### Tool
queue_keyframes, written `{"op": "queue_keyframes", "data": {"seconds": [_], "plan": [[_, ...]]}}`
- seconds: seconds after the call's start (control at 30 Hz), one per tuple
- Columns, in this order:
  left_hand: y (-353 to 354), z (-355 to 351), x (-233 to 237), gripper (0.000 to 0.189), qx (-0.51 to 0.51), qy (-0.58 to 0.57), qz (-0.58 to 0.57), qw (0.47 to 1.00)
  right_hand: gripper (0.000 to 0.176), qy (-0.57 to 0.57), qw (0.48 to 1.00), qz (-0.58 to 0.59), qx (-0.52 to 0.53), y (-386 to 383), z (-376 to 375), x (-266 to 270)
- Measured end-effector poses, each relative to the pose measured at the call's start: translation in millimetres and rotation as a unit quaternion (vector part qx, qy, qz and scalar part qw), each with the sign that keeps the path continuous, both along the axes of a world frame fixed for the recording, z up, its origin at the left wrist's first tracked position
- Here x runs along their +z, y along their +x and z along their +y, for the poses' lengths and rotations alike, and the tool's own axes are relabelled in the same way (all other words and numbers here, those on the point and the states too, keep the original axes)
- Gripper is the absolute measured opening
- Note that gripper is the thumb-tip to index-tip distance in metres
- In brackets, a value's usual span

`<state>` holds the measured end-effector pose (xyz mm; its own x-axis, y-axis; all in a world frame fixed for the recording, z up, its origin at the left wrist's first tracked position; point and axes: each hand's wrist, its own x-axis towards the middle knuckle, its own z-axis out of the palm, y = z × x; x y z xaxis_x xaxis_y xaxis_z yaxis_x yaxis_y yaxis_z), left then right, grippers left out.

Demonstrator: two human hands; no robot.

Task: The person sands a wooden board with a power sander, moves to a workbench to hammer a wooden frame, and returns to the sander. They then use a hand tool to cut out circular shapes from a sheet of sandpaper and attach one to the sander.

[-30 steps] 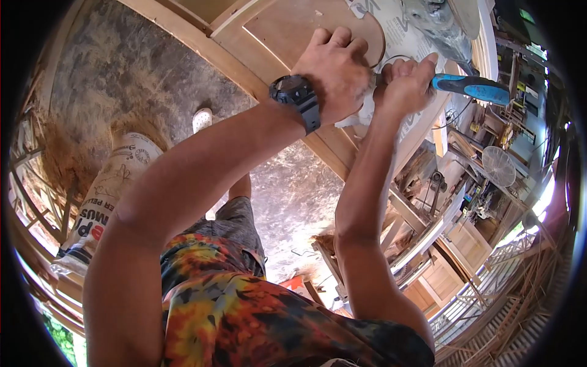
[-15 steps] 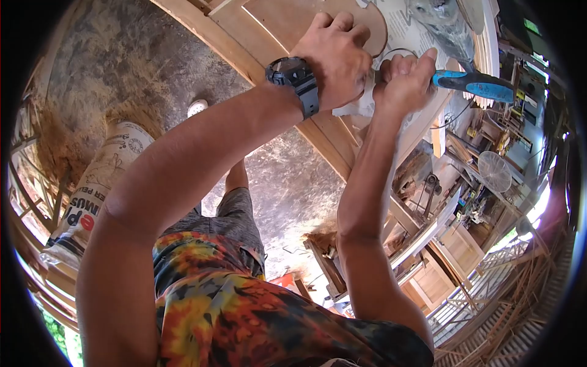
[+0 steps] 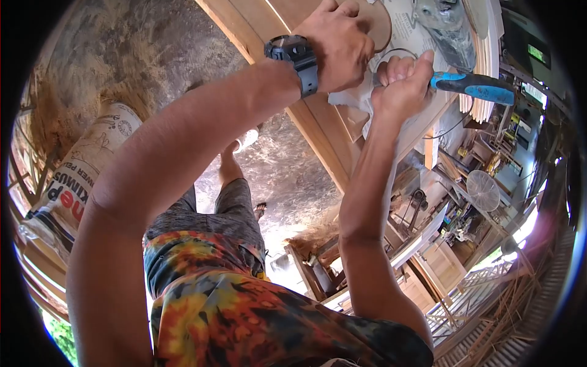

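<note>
My left hand [image 3: 340, 44], with a black watch [image 3: 295, 59] on the wrist, is closed over a white sheet [image 3: 353, 103] lying on a wooden panelled door [image 3: 309, 119]. Right beside it my right hand [image 3: 400, 81] grips a tool with a blue and black handle [image 3: 476, 87] that sticks out to the right. The tool's working end is hidden between the two hands. A thin wire loop [image 3: 396, 53] shows just above my right hand.
A grey power tool [image 3: 446, 27] lies on the printed sheet beyond my hands. A printed sack [image 3: 76, 171] stands at left on a sawdust-strewn floor [image 3: 140, 55]. A fan [image 3: 483, 191], wooden frames and clutter fill the right side.
Both hands have stayed together on the door while the view has shifted, so they sit higher in the frame. My foot has stepped closer to the door's edge.
</note>
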<state>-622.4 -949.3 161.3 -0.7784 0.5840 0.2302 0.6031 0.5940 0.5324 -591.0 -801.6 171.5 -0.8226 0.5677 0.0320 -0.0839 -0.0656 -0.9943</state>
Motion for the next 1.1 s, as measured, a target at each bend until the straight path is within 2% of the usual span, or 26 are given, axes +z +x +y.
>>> {"op": "queue_keyframes", "data": {"seconds": [0.1,0.2,0.33,0.4,0.53,0.63,0.7,0.83,0.9,1.03,1.1], "plan": [[-0.3,3.7,-0.6,0.020,-0.005,-0.020,-0.029,0.999,0.048,0.003,1.000,0.003,0.022,0.6,1.2,0.6],[0.9,3.5,1.4,0.020,0.006,-0.031,-0.011,0.999,0.053,0.030,0.998,-0.017,0.045,1.6,1.7,1.7],[2.0,6.8,-3.8,0.016,0.029,-0.056,-0.009,0.998,0.052,0.020,0.997,-0.011,0.079,12.2,4.4,4.2],[1.9,8.5,-11.0,0.012,0.023,-0.036,0.067,0.997,0.052,0.001,0.997,-0.001,0.079,16.1,5.9,5.2],[-0.5,6.5,-9.1,0.009,-0.001,-0.079,0.020,0.997,0.052,-0.010,0.996,-0.007,0.087,15.1,6.5,4.7],[2.7,6.6,-8.9,0.008,0.015,-0.054,0.044,0.997,0.046,-0.028,0.997,0.004,0.073,16.9,7.3,4.9],[3.7,6.0,-12.8,0.010,0.024,0.007,0.084,0.996,0.052,-0.009,0.996,-0.005,0.088,16.1,6.2,5.6],[2.0,8.5,-15.0,0.014,0.039,0.022,0.092,0.995,0.054,-0.011,0.992,-0.015,0.123,18.4,9.8,6.4],[1.4,6.7,-9.1,0.016,0.021,-0.039,0.055,0.997,0.055,-0.001,0.994,-0.017,0.109,19.3,6.6,7.3],[0.1,10.7,-10.6,0.016,0.019,-0.067,0.039,0.997,0.055,-0.010,0.995,-0.016,0.099,25.6,8.9,4.3],[6.2,9.9,-13.8,0.016,0.067,-0.005,0.132,0.989,0.055,0.001,0.994,-0.017,0.108,26.9,6.9,5.4]]}}
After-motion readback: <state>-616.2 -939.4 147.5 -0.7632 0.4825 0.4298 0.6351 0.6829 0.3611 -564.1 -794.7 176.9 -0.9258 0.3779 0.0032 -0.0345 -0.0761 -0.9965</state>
